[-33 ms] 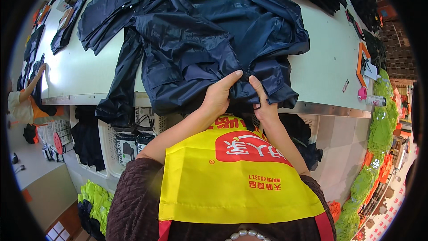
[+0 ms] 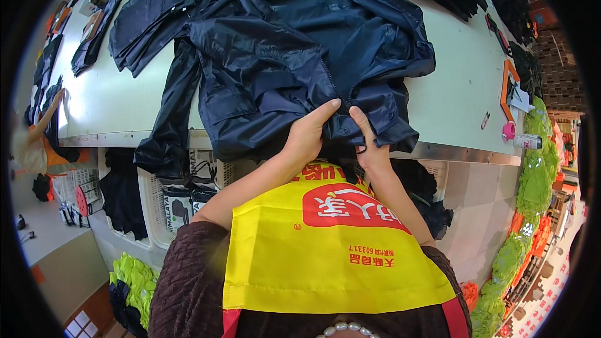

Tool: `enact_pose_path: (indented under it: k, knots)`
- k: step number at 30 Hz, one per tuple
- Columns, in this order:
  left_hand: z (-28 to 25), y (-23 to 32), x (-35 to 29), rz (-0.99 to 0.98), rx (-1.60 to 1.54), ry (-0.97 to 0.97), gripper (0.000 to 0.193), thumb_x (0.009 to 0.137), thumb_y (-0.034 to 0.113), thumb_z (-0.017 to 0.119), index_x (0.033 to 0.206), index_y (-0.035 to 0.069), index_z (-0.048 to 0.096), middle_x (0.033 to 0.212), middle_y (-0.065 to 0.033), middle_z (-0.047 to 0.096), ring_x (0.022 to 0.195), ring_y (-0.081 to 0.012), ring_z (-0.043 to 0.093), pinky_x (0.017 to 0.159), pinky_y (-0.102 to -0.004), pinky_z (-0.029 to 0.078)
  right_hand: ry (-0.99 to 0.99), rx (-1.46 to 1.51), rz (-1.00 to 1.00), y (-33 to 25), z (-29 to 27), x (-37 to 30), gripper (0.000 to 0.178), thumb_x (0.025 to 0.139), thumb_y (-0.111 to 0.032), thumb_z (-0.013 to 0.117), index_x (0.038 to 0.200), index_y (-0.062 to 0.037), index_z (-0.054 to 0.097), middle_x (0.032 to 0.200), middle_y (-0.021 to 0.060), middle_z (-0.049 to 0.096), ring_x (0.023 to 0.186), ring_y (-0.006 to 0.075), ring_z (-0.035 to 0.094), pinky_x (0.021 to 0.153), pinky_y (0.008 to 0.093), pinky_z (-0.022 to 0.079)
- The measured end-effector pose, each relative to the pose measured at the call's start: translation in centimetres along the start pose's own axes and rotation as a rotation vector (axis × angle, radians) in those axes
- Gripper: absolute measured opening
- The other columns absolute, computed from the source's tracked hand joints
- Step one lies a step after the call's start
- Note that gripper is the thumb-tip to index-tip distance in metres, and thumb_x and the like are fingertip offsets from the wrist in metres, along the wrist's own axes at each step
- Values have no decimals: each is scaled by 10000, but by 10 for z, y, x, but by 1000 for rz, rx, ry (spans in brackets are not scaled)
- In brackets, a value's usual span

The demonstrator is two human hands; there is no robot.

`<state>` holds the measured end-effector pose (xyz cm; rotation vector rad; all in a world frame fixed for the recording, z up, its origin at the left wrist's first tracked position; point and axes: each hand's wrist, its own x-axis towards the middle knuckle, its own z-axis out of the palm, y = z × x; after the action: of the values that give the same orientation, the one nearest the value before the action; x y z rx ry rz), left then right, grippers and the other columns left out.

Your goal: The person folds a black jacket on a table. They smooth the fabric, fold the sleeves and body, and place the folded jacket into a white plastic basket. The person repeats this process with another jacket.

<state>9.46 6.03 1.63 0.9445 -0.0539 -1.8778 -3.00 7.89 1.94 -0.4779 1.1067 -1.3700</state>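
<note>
A shiny navy jacket (image 2: 250,81) lies front up over the table's near edge, its collar pointing away and its dark blue lining showing. One sleeve (image 2: 169,112) hangs down over the edge at left. The two zipper edges form a V that narrows toward my thumbs. My left hand (image 2: 308,130) is closed on the front edge of the jacket left of the zipper, thumb on top, fingers hidden beneath the cloth. Close beside it, my right hand (image 2: 373,150) grips the other front edge the same way. The zipper's lower end between the thumbs is too small to make out.
Folded dark garments (image 2: 153,19) lie on the pale table (image 2: 454,100) at far left. An orange frame (image 2: 508,91), a pink roll (image 2: 508,131) and a small bottle (image 2: 529,142) sit at right. White baskets (image 2: 153,203) stand below the edge. A co-worker's arm (image 2: 47,119) reaches in at left.
</note>
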Motion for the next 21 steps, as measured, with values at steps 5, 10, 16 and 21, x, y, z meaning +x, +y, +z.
enact_pose_path:
  k: [5, 10, 16, 21]
  knots:
    - [-5, -6, 0, -18, 16, -68, 234, 824, 93, 661, 1033, -3, 619, 1021, -106, 647, 929, -210, 623, 882, -322, 484, 30, 16, -14, 11, -1, 0, 514, 743, -173, 773, 1178, -77, 518, 1110, 48, 574, 953, 143, 576, 823, 245, 480]
    - [-9, -4, -5, -167, 135, -134, 282, 814, 152, 682, 1033, -19, 633, 1021, -101, 651, 986, -175, 597, 897, -295, 451, 16, -13, 133, -3, 5, -1, 494, 774, -191, 748, 1195, -102, 505, 1123, 55, 565, 987, 174, 579, 850, 300, 487]
    - [-8, 0, 0, -183, -4, -116, 197, 837, 119, 644, 983, -12, 631, 946, -107, 667, 854, -199, 644, 812, -302, 510, -195, -48, 388, -12, -16, -5, 406, 898, -333, 586, 1185, -53, 524, 1061, 57, 611, 945, 179, 597, 819, 303, 476]
    - [-19, 17, 2, -129, 46, -23, 176, 832, 96, 638, 956, -30, 632, 936, -115, 670, 819, -212, 655, 796, -315, 525, -646, -1080, -55, -98, 10, -56, 193, 910, -146, 528, 991, 17, 593, 759, 103, 644, 711, 173, 624, 696, 276, 480]
